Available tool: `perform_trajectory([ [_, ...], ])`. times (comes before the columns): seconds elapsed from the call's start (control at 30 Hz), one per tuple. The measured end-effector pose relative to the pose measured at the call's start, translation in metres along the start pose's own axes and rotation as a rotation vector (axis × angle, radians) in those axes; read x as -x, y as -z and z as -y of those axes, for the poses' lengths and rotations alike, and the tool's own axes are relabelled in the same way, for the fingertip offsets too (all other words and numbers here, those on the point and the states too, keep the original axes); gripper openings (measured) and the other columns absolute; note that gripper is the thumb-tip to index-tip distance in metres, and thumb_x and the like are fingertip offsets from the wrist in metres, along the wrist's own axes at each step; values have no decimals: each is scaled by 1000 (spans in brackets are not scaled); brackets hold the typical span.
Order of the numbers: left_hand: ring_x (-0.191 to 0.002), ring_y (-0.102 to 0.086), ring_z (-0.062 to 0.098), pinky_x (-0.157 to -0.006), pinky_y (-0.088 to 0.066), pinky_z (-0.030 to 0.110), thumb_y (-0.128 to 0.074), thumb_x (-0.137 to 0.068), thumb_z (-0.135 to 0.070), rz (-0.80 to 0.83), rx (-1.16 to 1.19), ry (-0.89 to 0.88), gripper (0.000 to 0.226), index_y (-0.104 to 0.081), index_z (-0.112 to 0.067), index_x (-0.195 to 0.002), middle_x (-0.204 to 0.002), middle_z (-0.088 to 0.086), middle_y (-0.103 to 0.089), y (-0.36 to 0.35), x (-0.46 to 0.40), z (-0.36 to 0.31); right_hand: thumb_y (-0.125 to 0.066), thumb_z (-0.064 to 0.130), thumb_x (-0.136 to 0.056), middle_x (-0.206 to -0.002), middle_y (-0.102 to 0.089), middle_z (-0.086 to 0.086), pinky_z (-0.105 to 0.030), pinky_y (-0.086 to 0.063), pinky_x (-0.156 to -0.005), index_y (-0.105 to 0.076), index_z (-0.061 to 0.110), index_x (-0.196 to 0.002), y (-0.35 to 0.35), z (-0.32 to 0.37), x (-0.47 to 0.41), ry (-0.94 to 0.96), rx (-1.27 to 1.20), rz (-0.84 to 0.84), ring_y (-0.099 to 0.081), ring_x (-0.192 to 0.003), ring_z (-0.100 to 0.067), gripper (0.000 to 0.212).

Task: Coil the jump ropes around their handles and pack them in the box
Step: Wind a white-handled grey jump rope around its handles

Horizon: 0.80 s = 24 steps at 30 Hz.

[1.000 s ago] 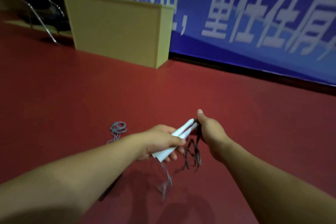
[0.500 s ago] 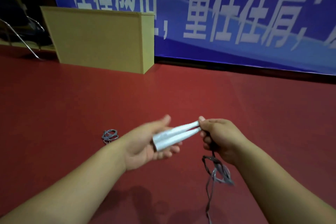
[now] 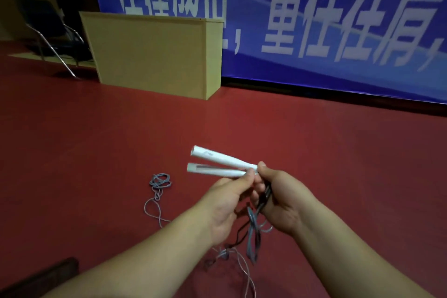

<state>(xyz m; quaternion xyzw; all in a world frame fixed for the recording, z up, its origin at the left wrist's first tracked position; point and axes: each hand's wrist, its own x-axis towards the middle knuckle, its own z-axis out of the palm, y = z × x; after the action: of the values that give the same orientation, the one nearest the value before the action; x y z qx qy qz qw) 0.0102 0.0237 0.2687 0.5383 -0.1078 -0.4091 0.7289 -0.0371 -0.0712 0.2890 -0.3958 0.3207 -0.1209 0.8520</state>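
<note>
Handles [image 3: 221, 164] lie side by side between the left hand [image 3: 225, 203] and right hand [image 3: 283, 197], rope [image 3: 252, 230] hanging below. A second rope [image 3: 158, 186] lies on the floor [image 3: 96, 152] to the left. The box [image 3: 154, 53] stands behind, before the banner [image 3: 326, 19], right of a chair [image 3: 48, 31].

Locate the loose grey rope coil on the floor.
In the head view the grey rope coil lies on the red floor, left of the white handles and both hands.

The smooth red floor [image 3: 314, 143] carries a tall tan cardboard box [image 3: 154, 53], a tangled grey rope [image 3: 158, 189] and a black metal-framed chair [image 3: 53, 34].
</note>
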Motion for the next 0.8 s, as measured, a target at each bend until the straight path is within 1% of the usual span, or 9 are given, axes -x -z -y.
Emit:
perform_trajectory([
  [0.07, -62, -59, 6, -63, -45, 22, -52, -99, -36, -59, 3, -18, 25, -66, -17, -91, -67, -6, -63, 9, -5, -4, -48, 22, -101, -50, -50, 0, -19, -42, -38, -59, 10, -95, -5, -2, -1, -32, 120, 54, -42, -36, -7, 18],
  [0.13, -63, -57, 10, -73, -42, 31, -50, -99, -42, -115, -26, -26, 30, -68, -17, -98, -69, -10, -65, 17, -11, -9, -46, 22, -101, -57, -56, -3, -24, -46, -44, -64, 8, -98, -6, 0, 5, -62, 269, 123, -47, -42, -10, 22],
  [0.2, -56, -56, 8, -75, -42, 31, -48, -100, -41, -160, -18, -47, 29, -67, -19, -103, -86, -12, -74, 22, -14, -12, -44, 23, -102, -63, -59, -5, -28, -49, -50, -66, 7, -99, -7, -2, 8, -92, 412, 177, -49, -48, -13, 27],
  [0.27, -55, -63, 7, -63, -45, 27, -47, -102, -35, -170, 77, -59, 25, -63, -16, -104, -97, -5, -76, 23, -16, -17, -42, 27, -103, -64, -59, -5, -27, -49, -49, -65, 6, -97, -9, -8, 8, -114, 529, 207, -50, -49, -13, 32],
  [0.33, -64, -69, 12, -54, -44, 27, -43, -103, -32, -171, 187, -68, 24, -57, -13, -102, -90, 2, -75, 27, -21, -23, -42, 36, -103, -62, -56, -3, -25, -47, -47, -64, 6, -93, -11, -12, 5, -147, 579, 231, -50, -49, -13, 38],
  [0.4, -54, -66, 15, -43, -45, 24, -41, -104, -31, -208, 255, -96, 25, -54, -11, -96, -77, 6, -68, 38, -27, -28, -44, 41, -101, -61, -53, -2, -25, -48, -49, -62, 7, -88, -10, -15, 1, -157, 565, 241, -50, -50, -13, 42],
  [0.6, -38, -50, 8, -47, -54, 27, -48, -103, -23, -389, 92, -203, 22, -56, -6, -90, -66, 4, -50, 65, -48, -30, -39, 43, -101, -62, -51, -3, -32, -51, -71, -60, 8, -86, -7, -17, -18, -207, 583, 336, -60, -72, -26, 44],
  [0.67, -34, -45, 7, -44, -53, 25, -49, -102, -21, -464, 71, -231, 21, -55, -7, -88, -63, 4, -47, 79, -53, -31, -43, 43, -98, -61, -51, -2, -32, -50, -65, -65, 6, -85, -1, -13, -23, -264, 595, 358, -61, -63, -22, 45],
  [0.8, -28, -38, 4, -37, -45, 18, -48, -102, -19, -631, 66, -270, 23, -50, -11, -80, -62, 3, -42, 117, -56, -39, -60, 30, -78, -63, -56, -2, -22, -44, -43, -64, 11, -81, 15, -1, -27, -322, 612, 372, -55, -47, -11, 20],
])
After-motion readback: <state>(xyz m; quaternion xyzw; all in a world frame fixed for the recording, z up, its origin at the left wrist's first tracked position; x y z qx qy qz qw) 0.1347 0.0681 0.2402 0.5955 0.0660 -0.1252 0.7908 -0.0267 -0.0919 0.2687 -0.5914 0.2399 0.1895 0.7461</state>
